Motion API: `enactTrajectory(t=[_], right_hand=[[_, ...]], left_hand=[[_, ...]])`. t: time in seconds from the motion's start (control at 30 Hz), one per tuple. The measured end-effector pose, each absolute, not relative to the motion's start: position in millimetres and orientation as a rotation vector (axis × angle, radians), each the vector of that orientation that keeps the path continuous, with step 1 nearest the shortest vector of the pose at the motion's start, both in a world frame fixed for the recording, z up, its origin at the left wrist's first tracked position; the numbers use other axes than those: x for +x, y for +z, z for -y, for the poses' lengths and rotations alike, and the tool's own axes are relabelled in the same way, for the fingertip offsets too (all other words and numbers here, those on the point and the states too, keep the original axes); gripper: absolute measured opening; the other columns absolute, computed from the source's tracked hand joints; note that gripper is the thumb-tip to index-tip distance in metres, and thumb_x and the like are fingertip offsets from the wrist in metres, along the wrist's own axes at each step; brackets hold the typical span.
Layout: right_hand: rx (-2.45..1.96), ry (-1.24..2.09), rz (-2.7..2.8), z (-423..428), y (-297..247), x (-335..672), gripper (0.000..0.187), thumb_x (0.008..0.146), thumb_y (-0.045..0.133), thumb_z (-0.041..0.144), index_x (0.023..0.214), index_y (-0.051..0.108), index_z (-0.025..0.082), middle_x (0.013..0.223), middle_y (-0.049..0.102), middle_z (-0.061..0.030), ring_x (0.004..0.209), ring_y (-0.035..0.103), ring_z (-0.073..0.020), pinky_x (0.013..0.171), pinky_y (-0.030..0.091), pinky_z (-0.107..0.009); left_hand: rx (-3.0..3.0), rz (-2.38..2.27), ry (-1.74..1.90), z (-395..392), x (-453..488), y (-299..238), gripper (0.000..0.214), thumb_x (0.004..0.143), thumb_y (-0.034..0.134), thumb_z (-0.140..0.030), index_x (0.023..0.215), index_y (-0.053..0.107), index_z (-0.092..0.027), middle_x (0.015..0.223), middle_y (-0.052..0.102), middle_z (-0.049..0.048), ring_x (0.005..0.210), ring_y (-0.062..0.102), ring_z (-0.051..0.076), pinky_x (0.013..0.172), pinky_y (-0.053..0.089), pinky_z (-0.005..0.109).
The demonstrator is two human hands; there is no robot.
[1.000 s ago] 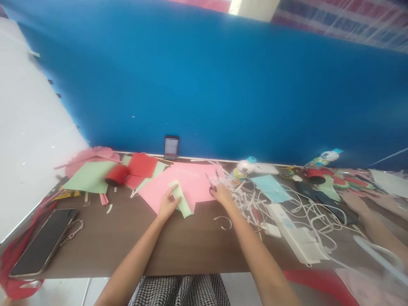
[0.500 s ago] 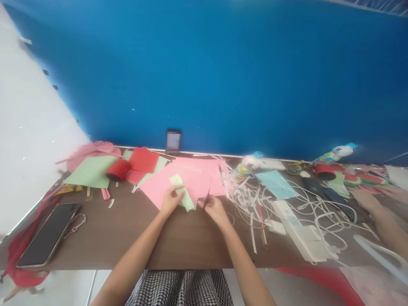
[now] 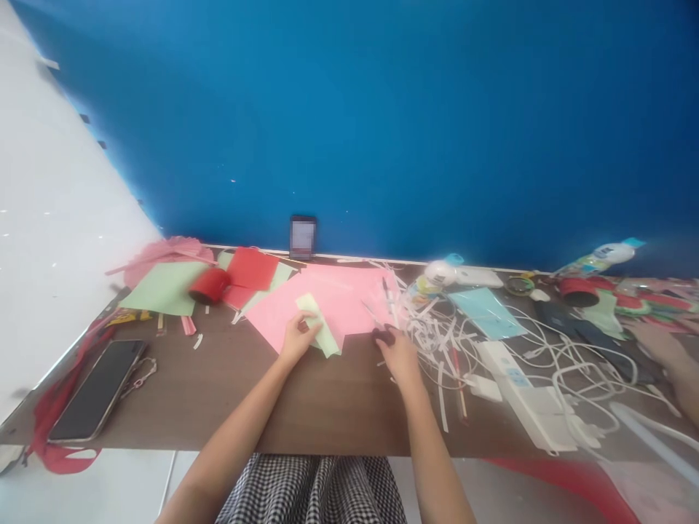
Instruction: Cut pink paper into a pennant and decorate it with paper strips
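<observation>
My left hand (image 3: 298,337) grips a folded pale green paper strip (image 3: 326,338), its fingers closed over the left side. The strip lies slanted over large pink paper sheets (image 3: 354,298). To the right, my right hand (image 3: 400,355) is closed on the dark handles of a pair of scissors (image 3: 384,335). Their thin blades point up and left over the pink paper, apart from the strip. Beside my right hand spreads a heap of white paper scraps (image 3: 437,331).
Red paper (image 3: 252,268), a red cylinder (image 3: 210,285) and green paper (image 3: 167,287) lie left, above a phone (image 3: 99,391). Tangled cables, a power strip (image 3: 527,397), a blue packet (image 3: 488,314) and a bottle (image 3: 437,276) stand right. Another person's hand (image 3: 658,346) is far right.
My right hand has moved right with the scissors, away from the green strip. My left hand keeps hold of the strip. The view has shifted slightly.
</observation>
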State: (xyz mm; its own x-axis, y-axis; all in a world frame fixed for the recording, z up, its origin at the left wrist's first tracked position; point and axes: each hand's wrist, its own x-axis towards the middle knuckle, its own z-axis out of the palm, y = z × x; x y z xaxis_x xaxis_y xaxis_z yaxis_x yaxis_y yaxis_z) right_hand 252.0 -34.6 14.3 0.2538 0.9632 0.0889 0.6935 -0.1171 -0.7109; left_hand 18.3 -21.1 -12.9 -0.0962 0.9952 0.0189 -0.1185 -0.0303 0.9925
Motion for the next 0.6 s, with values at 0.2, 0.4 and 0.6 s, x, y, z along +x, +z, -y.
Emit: enactTrajectory(t=[0.2, 0.4, 0.6], right_hand=[[-1.722, 0.494, 1.598, 48, 27, 212, 0.030, 0.077, 0.048, 0.034, 0.093, 0.064, 0.014, 0.098, 0.060, -0.0143, 0.080, 0.058, -0.0221, 0.076, 0.044, -0.037], [-1.366, 1.401, 1.521, 50, 20, 176, 0.041, 0.073, 0.054, 0.051, 0.078, 0.067, 0.013, 0.060, 0.058, -0.0014, 0.053, 0.049, -0.0120, 0.048, 0.038, -0.023], [-1.441, 1.443, 1.309, 51, 17, 176, 0.045, 0.072, 0.052, 0.056, 0.070, 0.067, 0.014, 0.051, 0.054, 0.0001, 0.046, 0.045, -0.0097, 0.044, 0.036, -0.021]], left_hand=[[1.081, -1.100, 1.343, 24, 20, -8, 0.022, 0.063, 0.068, -0.029, 0.073, 0.052, -0.018, 0.076, 0.058, 0.0006, 0.068, 0.056, 0.013, 0.060, 0.043, 0.023], [0.980, -0.916, 1.358, 26, 22, -6, 0.029, 0.064, 0.067, -0.029, 0.068, 0.041, -0.018, 0.073, 0.058, -0.0007, 0.071, 0.059, 0.014, 0.060, 0.044, 0.024], [0.877, -0.888, 1.357, 27, 25, 1, 0.044, 0.061, 0.070, -0.033, 0.070, 0.029, -0.021, 0.075, 0.061, -0.0010, 0.078, 0.063, 0.018, 0.064, 0.047, 0.028]])
